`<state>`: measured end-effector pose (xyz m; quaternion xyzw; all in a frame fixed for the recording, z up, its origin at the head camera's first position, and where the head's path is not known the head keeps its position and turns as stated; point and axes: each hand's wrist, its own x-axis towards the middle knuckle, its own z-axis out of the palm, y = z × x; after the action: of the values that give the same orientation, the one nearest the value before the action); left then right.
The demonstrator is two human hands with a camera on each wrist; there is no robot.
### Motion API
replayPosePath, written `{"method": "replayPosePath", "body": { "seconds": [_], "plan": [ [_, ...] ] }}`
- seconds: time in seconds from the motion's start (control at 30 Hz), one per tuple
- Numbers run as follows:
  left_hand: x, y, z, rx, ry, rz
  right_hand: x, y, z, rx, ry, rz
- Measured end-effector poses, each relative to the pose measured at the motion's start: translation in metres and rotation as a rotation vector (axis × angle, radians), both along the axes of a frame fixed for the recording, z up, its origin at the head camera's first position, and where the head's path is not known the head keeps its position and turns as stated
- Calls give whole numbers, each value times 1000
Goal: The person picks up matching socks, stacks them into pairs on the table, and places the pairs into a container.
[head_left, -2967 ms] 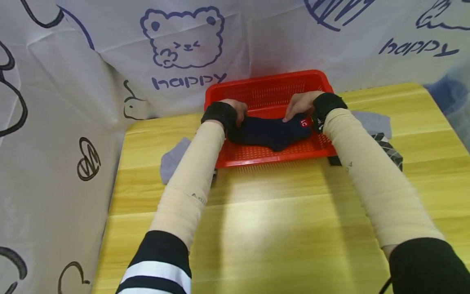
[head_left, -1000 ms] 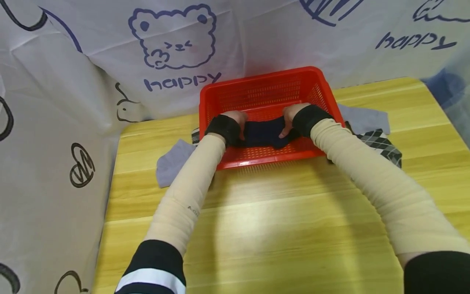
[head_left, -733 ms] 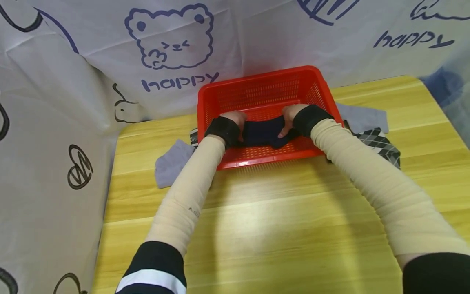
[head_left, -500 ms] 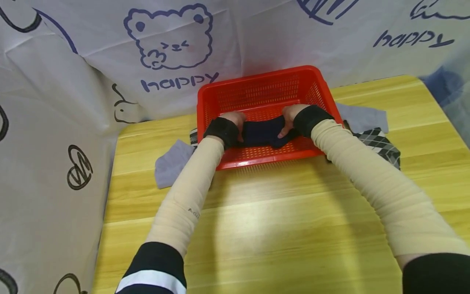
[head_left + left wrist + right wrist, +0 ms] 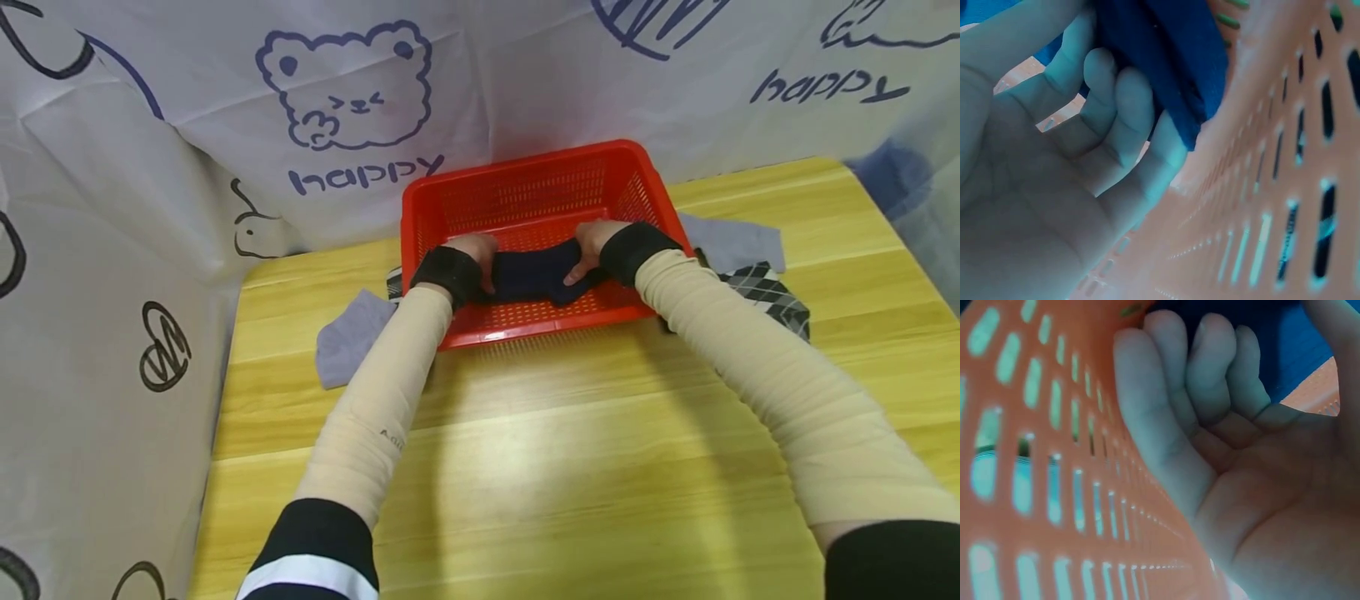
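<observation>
A dark navy sock [image 5: 532, 273] lies stretched sideways inside the red plastic basket [image 5: 525, 167]. My left hand [image 5: 477, 250] grips its left end, the curled fingers meeting the fabric in the left wrist view, where a folded edge of the sock [image 5: 1172, 56] hangs by the fingertips. At the other end my right hand [image 5: 592, 242] holds it, thumb on top and the other fingers curled by the cloth. The right wrist view shows those fingers [image 5: 1210, 369] close to the basket's slotted side wall. Both sock ends are partly hidden under the hands.
The basket stands on a wood-grain table [image 5: 525, 450] against a printed cloth backdrop [image 5: 360, 83]. Left of it lies a grey sock [image 5: 352, 337], with a patterned piece beside it. To the right are another grey sock [image 5: 738, 242] and a black-and-white argyle one [image 5: 768, 292].
Since three seconds ago, both hands have gone lower into the basket with the sock; the right hand now covers its red label. Over the last half second, only the head view shifts slightly.
</observation>
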<state>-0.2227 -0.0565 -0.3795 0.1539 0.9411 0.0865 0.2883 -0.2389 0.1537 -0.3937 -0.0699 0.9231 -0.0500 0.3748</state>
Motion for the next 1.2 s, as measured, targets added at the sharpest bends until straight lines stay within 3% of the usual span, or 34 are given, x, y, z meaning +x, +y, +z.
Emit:
{"method": "replayPosePath", "body": {
  "seconds": [0.07, 0.2, 0.27, 0.3, 0.5, 0.7, 0.8, 0.93, 1.1, 1.2],
  "plan": [
    [-2, 1, -2, -26, -18, 3, -10, 5, -17, -6, 14, -2],
    [-5, 4, -2, -72, -22, -7, -13, 6, -22, -17, 5, -4],
    [-7, 7, 0, -78, -22, -11, -11, 7, -16, -46, -8, -11],
    [-8, 8, 1, -79, -20, -16, -4, 5, -4, -54, -28, -23],
    [-14, 22, 1, -41, 5, -70, -1, 15, 9, -157, -71, -22],
    [-12, 42, 21, 64, 99, -120, 9, 17, 36, -272, 97, 43],
    [-3, 50, 35, 135, 183, -153, 23, 13, 54, -378, 218, 85],
    [16, 49, 52, 287, 294, -145, 50, 11, 74, -527, 407, 131],
    [51, 35, 67, 536, 366, -117, 92, 22, 87, -695, 596, 78],
    [76, 29, 67, 636, 364, -163, 119, 37, 86, -752, 714, 35]
  ]
}}
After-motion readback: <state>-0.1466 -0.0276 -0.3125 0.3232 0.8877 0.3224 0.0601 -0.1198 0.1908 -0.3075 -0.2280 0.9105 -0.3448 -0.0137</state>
